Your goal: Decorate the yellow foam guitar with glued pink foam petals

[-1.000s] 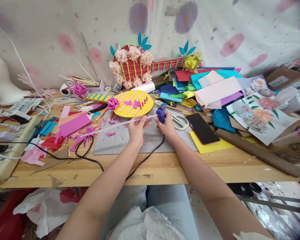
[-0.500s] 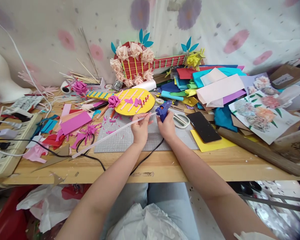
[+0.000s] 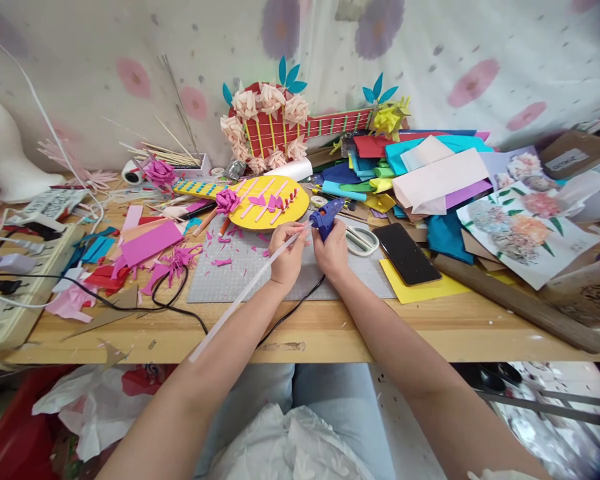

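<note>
Head view. Grips the gun (image 3: 326, 215) in the right hand (image 3: 333, 252), fingers closed round the handle, above the far edge of the mat (image 3: 230, 283). Pinches the stick (image 3: 245, 297) in the fingertips of the left hand (image 3: 286, 257), close to its far end, right at the back of the gun. Has swung the stick within the last second: then nearly level and pointing left over the mat, now slanting down along the left forearm and out past the near edge of the table (image 3: 330, 333). Has tipped the gun too, nozzle now up and to the right. Judging from this, stick end lined up with the back of the gun; impossible to tell if already inside.

On the mat, pink scraps (image 3: 221, 262). Just right of the gun, scissors (image 3: 363, 241), then a phone (image 3: 405, 253). From under the right wrist, a black cord (image 3: 290, 313) running left across the table. Beyond the mat, a yellow guitar (image 3: 270, 203); behind it, at the far edge, a red guitar (image 3: 280, 133) against flowered cloth (image 3: 430, 53). Toward the far right corner, heaped paper (image 3: 430, 173). At the left edge, a power strip (image 3: 10, 293).
</note>
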Motion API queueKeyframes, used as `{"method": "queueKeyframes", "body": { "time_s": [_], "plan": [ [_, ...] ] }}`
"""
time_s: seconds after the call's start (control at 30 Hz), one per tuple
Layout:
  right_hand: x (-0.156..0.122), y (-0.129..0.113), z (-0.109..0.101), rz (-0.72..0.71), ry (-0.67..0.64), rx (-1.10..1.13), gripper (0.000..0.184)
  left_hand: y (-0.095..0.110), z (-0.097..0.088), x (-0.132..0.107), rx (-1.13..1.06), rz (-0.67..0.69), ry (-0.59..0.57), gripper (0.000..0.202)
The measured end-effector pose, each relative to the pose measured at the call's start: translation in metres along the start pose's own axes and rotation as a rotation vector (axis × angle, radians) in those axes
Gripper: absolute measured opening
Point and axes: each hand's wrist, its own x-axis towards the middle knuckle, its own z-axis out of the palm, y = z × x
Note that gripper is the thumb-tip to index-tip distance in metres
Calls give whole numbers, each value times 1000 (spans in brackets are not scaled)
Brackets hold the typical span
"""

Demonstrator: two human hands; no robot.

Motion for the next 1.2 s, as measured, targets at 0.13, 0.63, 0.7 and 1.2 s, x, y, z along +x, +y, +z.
{"method": "queueKeyframes", "body": {
  "time_s": [0.13, 0.63, 0.7, 1.2],
  "plan": [
    [3, 2, -1, 28, -14, 74, 38, 1, -3, 9, 167, 61, -47, 16],
    [30, 2, -41, 386, -343, 785, 41, 17, -39, 36, 316, 22, -116, 17],
    [30, 1, -43, 366, -369, 775, 40, 18, -61, 43, 322, -50, -31, 13],
    [27, 12, -32, 418, -404, 598, 29, 0, -133, 36, 796, -97, 24, 17]
  ]
}}
